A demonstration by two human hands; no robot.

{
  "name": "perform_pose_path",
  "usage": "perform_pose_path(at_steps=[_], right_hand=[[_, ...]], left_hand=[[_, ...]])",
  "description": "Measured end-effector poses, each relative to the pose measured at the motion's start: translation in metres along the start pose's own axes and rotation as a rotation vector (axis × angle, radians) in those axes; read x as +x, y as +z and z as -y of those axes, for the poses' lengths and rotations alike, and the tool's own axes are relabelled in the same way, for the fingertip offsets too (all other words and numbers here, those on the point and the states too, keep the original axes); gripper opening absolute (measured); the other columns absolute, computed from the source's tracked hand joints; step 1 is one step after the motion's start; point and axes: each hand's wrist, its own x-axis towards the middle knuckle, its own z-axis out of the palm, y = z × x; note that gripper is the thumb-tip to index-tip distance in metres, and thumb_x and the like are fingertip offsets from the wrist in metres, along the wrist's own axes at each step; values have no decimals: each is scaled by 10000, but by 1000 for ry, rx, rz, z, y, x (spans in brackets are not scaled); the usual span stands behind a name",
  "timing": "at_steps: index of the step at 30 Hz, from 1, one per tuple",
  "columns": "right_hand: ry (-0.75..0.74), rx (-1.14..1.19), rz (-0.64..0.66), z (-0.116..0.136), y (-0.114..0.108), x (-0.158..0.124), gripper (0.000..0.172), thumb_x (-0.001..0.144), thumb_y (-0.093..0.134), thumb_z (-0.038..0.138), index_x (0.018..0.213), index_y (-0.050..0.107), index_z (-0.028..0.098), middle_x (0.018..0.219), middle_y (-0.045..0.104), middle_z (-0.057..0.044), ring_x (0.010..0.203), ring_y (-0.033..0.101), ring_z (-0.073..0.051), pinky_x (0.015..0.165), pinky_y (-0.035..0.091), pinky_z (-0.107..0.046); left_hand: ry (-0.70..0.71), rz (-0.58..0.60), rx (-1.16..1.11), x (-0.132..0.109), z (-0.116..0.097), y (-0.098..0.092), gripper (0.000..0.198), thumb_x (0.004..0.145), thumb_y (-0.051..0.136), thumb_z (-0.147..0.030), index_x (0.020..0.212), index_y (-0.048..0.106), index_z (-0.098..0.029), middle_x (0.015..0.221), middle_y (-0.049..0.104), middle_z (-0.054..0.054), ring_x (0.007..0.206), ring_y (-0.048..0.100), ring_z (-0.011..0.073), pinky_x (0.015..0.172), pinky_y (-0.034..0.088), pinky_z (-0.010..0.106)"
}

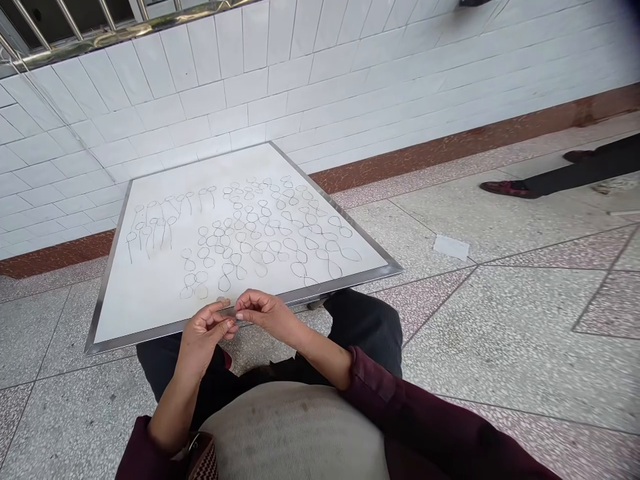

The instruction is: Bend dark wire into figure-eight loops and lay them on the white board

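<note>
My left hand (pixel 204 333) and my right hand (pixel 267 313) meet at the near edge of a white-topped table (pixel 150 293). Thumb and fingers of both are pinched together, almost touching. Whatever lies between the fingertips is too small to make out. On the table top lie many thin dark wire-like pieces. Several in the middle and right are bent into figure-eight loops (pixel 299 255). Toward the left are others with a loop and a straight tail (pixel 164 230). The closest loops (pixel 201 288) rest just beyond my hands.
A metal rim (pixel 350 280) borders the table, which stands by a white tiled wall (pixel 210 100). Metal window bars (pixel 70 20) are at upper left. On the speckled floor lies a white paper (pixel 451 247). Another person's legs (pixel 575 175) extend in from the right.
</note>
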Motion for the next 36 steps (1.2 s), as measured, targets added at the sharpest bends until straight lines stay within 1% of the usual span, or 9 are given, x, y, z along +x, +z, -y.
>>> perform_pose_path(at_steps=[3,6,9,11,18,22,26,31,36], right_hand=[[-2,-35,-47,-4,3,-1,309,748,742,456,872,611,205,769,599,20,704,550,-128,685,453,-284],[-45,-305,-87,-8,9,-7,251,802,711,420,903,592,223,756,616,24,664,549,-129,646,445,-275],[-201,-657,-101,-11,15,-11,93,849,675,266,916,622,231,818,657,-1,732,590,-151,673,451,-279],[-323,-788,-133,-14,18,-12,77,881,620,182,933,643,234,872,678,-23,807,614,-166,716,466,-286],[-529,-898,-152,-18,17,-11,136,935,543,174,971,663,226,854,684,-44,808,615,-176,722,490,-295],[-620,-1042,-133,-18,18,-11,165,954,494,163,949,655,200,824,667,-61,767,582,-186,703,476,-316],[-694,-1188,-103,-19,19,-12,174,946,482,123,929,646,181,790,633,-60,738,553,-188,681,442,-324],[-740,-1265,-63,-22,20,-11,190,935,469,91,997,632,168,825,633,-65,758,546,-194,694,436,-332],[-719,-1228,-71,-22,18,-10,171,963,464,134,966,631,169,821,643,-66,765,553,-192,713,447,-330]], left_hand=[[49,-69,-11,1,4,3,504,698,794,-348,1159,669,-185,754,708,21,746,698,191,689,560,314],[101,-185,-66,1,7,8,492,709,782,-331,1162,658,-184,739,687,3,777,687,182,746,555,323],[120,-243,-106,3,6,11,470,713,774,-322,1144,660,-175,724,669,-4,783,676,180,753,548,323],[124,-267,-101,4,5,12,463,710,775,-325,1133,665,-173,727,666,-3,768,666,174,708,540,299],[143,-285,-108,6,10,10,462,722,772,-310,1147,656,-172,703,649,-22,721,637,145,723,521,290],[161,-293,-117,5,11,10,459,725,773,-288,1152,658,-166,679,644,-33,682,623,126,786,512,304],[157,-309,-132,6,11,9,465,708,782,-292,1144,670,-175,672,647,-34,695,631,137,771,516,306],[149,-318,-151,8,13,8,473,683,797,-287,1125,676,-169,679,649,-27,706,634,148,747,515,304],[180,-309,-127,8,13,8,461,726,769,-290,1155,649,-171,662,628,-42,692,619,130,776,510,298]])
